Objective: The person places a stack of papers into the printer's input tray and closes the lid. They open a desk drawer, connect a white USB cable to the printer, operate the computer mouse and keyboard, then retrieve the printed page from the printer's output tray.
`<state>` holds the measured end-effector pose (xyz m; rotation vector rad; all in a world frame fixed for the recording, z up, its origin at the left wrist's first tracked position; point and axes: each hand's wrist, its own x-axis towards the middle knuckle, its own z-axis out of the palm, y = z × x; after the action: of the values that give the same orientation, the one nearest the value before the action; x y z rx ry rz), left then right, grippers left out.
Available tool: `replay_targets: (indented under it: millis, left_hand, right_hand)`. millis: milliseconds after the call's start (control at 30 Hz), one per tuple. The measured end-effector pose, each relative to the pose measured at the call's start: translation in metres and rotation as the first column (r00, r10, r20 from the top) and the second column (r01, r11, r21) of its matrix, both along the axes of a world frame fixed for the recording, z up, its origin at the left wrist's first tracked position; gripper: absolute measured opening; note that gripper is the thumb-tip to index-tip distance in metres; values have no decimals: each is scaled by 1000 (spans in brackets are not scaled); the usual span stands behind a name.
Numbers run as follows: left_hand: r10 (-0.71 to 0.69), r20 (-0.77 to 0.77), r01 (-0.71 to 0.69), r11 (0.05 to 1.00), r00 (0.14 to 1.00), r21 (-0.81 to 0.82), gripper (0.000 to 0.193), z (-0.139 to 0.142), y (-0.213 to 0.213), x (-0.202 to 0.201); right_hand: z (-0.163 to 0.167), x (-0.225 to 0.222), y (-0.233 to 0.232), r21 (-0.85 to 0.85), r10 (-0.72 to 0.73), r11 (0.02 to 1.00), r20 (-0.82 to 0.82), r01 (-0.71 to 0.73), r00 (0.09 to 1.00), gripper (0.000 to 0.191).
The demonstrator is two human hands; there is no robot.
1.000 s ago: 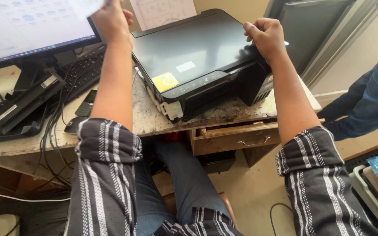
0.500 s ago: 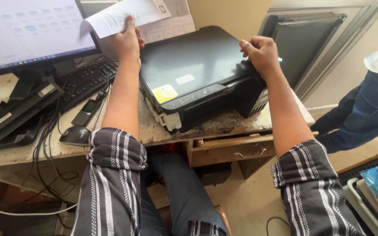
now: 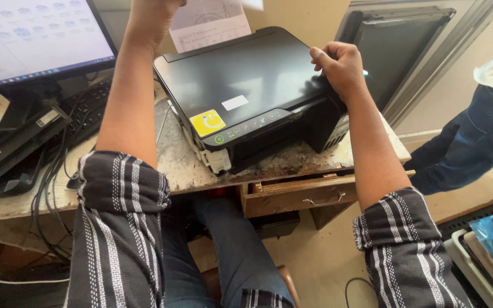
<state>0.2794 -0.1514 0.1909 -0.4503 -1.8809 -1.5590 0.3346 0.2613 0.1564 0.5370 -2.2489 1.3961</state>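
Observation:
A black printer (image 3: 246, 85) with a yellow sticker sits on a worn stone desk (image 3: 178, 171). My right hand (image 3: 340, 68) grips the right edge of the printer's lid, fingers curled over it. My left hand (image 3: 149, 20) is raised at the top edge of the view, behind the printer's left rear corner. It is closed on a printed sheet of paper (image 3: 209, 23) that stands at the printer's back. The fingertips are cut off by the frame.
A monitor (image 3: 29, 40) stands at the left over a keyboard (image 3: 89, 108), a black tray (image 3: 12, 148) and tangled cables. A wooden drawer (image 3: 298, 197) hangs under the desk. Another person's leg in blue (image 3: 463, 142) is at the right. A dark panel (image 3: 395, 51) leans behind the printer.
My left hand has lifted with the paper toward the top of the view. My right hand stays on the printer's right edge. The view has moved closer to the printer.

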Motion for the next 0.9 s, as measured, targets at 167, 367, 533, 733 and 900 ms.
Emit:
replay_targets:
  millis: [167,367,533,733,900]
  left_hand:
    - [374,-30,-369,924,927,100,45,-9,-2,0]
    - [748,-282,-699,663,601,269,54,-11,11,-17]
    - [399,-49,-351,855,916,383,35,-25,25,-13]
    - [562,-196,-454,792,804,408,28,-38,8,-8]
    - [605,-158,-579,795,781,179,30,-49,7,-6]
  right_hand:
    - [3,5,-3,45,-41,998,-16,42,999,30]
    - [5,5,-1,45,-29,999,-11,29,1000,30]
    - [3,2,-1,42,-42,998,-10,42,999,29]
    - [1,-1,-1,40,-27,999,-36,28,999,29]
    - [0,-1,1,62,-42,997,-56,45,998,28]
